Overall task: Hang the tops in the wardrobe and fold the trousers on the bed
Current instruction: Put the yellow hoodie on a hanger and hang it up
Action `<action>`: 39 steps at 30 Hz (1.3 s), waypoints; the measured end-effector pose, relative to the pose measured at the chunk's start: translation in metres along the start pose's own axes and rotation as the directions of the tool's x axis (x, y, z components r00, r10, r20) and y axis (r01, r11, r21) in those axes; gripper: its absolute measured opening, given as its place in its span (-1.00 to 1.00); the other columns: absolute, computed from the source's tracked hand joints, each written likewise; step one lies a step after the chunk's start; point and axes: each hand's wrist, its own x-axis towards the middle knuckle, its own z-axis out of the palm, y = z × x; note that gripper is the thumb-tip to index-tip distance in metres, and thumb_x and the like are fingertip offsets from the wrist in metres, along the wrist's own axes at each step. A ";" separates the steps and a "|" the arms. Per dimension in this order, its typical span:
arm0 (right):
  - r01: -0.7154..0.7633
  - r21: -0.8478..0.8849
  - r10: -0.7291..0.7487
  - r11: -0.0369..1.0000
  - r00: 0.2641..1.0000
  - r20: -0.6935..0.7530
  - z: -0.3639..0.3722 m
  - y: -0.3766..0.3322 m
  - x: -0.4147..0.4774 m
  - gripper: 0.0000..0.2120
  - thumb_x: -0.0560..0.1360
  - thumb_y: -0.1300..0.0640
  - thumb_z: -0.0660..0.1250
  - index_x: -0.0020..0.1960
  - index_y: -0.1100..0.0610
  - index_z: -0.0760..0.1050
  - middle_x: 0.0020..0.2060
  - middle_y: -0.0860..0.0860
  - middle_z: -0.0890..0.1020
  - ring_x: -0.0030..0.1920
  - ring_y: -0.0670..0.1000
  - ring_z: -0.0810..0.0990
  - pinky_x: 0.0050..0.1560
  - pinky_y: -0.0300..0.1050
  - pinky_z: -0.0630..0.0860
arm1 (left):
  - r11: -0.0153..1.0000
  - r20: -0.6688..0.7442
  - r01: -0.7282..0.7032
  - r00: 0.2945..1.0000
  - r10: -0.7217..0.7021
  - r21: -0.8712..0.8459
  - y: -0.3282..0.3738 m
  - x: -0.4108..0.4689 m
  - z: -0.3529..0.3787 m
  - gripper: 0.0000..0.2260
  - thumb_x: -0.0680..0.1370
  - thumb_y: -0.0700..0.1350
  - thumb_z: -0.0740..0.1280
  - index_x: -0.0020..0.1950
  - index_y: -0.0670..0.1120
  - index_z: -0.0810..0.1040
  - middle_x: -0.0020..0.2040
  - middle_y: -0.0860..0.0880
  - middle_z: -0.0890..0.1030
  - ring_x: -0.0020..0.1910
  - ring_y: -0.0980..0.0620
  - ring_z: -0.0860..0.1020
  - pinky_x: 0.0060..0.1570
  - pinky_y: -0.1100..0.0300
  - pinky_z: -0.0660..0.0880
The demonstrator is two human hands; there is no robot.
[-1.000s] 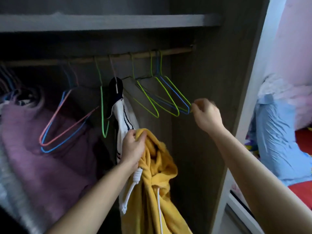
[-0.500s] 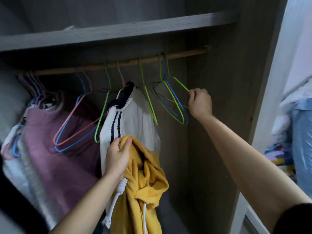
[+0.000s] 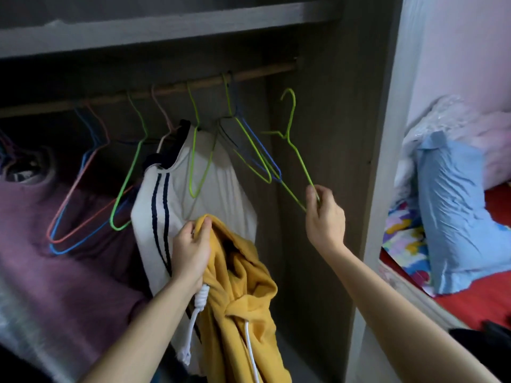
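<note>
1. The left hand [image 3: 190, 250] is closed in a fist around a bunched fold of the yellow hoodie [image 3: 243, 299]. The hoodie hangs below the fist, in front of the open wardrobe [image 3: 318, 258], and is on no hanger.
2. A knotted white drawcord [image 3: 201, 297] dangles just under the left hand.
3. The lower corner of a green wire hanger [image 3: 300, 162] is pinched between thumb and fingers of the right hand [image 3: 326, 217]. The hanger is held tilted, hook uppermost, clear of the rail [image 3: 265, 71].
4. Empty wire hangers [image 3: 257, 156] in green, blue and pink are hung along the rail.
5. A white striped top [image 3: 193, 172] is hung mid-rail, directly behind the hoodie. A purple garment [image 3: 55, 258] is hung further left.
6. Past the wardrobe side, a bed [image 3: 475, 305] with a red sheet is seen, with a blue pillow [image 3: 453, 217] lying on it.
</note>
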 end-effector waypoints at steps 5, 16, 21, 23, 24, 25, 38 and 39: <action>-0.081 0.031 0.083 0.996 0.993 -0.079 -0.023 0.018 -0.072 -0.77 0.69 -0.01 0.15 0.15 0.08 0.52 -0.29 -0.21 0.55 -0.23 -0.33 0.55 -0.35 -0.44 0.40 | 0.994 0.099 -0.075 0.993 0.067 0.078 -0.024 -0.009 -0.005 -0.63 0.56 0.24 0.28 -0.28 0.01 0.55 -0.43 0.05 0.54 -0.37 0.02 0.54 -0.33 0.08 0.48; -0.161 -0.131 0.127 0.978 0.963 -0.237 -0.092 0.051 -0.264 -0.88 0.60 -0.07 0.28 0.03 -0.18 0.32 -0.33 -0.11 0.55 -0.30 -0.20 0.56 -0.22 -0.34 0.44 | 0.987 0.363 -0.018 0.931 -0.042 0.161 -0.073 -0.071 0.009 -0.67 0.59 0.28 0.18 -0.15 0.10 0.56 -0.26 0.17 0.58 -0.28 0.16 0.55 -0.38 0.32 0.39; -0.228 -0.013 0.227 0.973 0.970 -0.085 -0.112 0.037 -0.276 -0.82 0.61 -0.01 0.31 0.20 -0.16 0.45 -0.41 -0.01 0.48 -0.43 -0.02 0.46 -0.32 0.09 0.49 | 0.977 0.419 -0.084 0.908 -0.006 0.195 -0.076 -0.086 0.013 -0.68 0.60 0.29 0.12 0.00 0.12 0.52 -0.12 0.10 0.60 -0.20 0.11 0.57 -0.21 0.16 0.57; -0.215 -0.025 0.214 0.976 0.976 -0.049 -0.122 0.037 -0.281 -0.89 0.63 -0.09 0.25 0.06 -0.16 0.55 -0.41 -0.20 0.53 -0.39 -0.19 0.47 -0.28 -0.13 0.40 | 0.976 0.417 -0.087 0.909 -0.004 0.200 -0.074 -0.088 0.016 -0.65 0.61 0.27 0.12 0.06 0.07 0.54 -0.04 0.03 0.62 -0.15 0.08 0.57 -0.11 0.07 0.59; -0.212 -0.056 0.210 0.976 0.977 -0.041 -0.128 0.038 -0.283 -0.80 0.64 -0.15 0.20 0.02 -0.15 0.58 -0.43 -0.26 0.53 -0.39 -0.22 0.48 -0.28 -0.21 0.36 | 0.975 0.414 -0.083 0.910 -0.011 0.208 -0.073 -0.089 0.016 -0.63 0.61 0.27 0.11 0.10 0.05 0.54 -0.01 0.02 0.62 -0.13 0.06 0.58 -0.09 0.04 0.61; -0.202 -0.082 0.200 0.976 0.979 -0.028 -0.132 0.039 -0.287 -0.73 0.64 -0.20 0.15 0.00 -0.15 0.59 -0.46 -0.23 0.53 -0.41 -0.19 0.49 -0.32 -0.21 0.34 | 0.974 0.412 -0.077 0.911 -0.018 0.213 -0.072 -0.089 0.016 -0.61 0.61 0.28 0.10 0.14 0.04 0.54 0.02 0.01 0.62 -0.12 0.05 0.58 -0.07 0.03 0.62; 0.031 -0.262 -0.001 0.965 0.994 0.114 -0.190 0.074 -0.283 -0.65 0.62 -0.29 0.12 0.00 -0.09 0.55 -0.35 -0.23 0.53 -0.38 -0.11 0.52 -0.40 -0.33 0.34 | 0.950 0.370 -0.145 0.928 0.034 0.276 -0.053 -0.118 0.034 -0.72 0.64 0.16 0.20 -0.01 -0.02 0.54 -0.09 0.00 0.58 -0.17 0.07 0.54 -0.17 0.13 0.50; 0.040 -0.262 -0.002 0.964 0.989 0.145 -0.189 0.074 -0.284 -0.60 0.62 -0.30 0.09 0.01 -0.07 0.57 -0.37 -0.22 0.53 -0.39 -0.11 0.52 -0.39 -0.31 0.35 | 0.944 0.366 -0.162 0.929 0.048 0.287 -0.053 -0.117 0.033 -0.72 0.64 0.13 0.21 -0.04 -0.05 0.53 -0.10 -0.03 0.58 -0.16 0.02 0.54 -0.16 0.11 0.47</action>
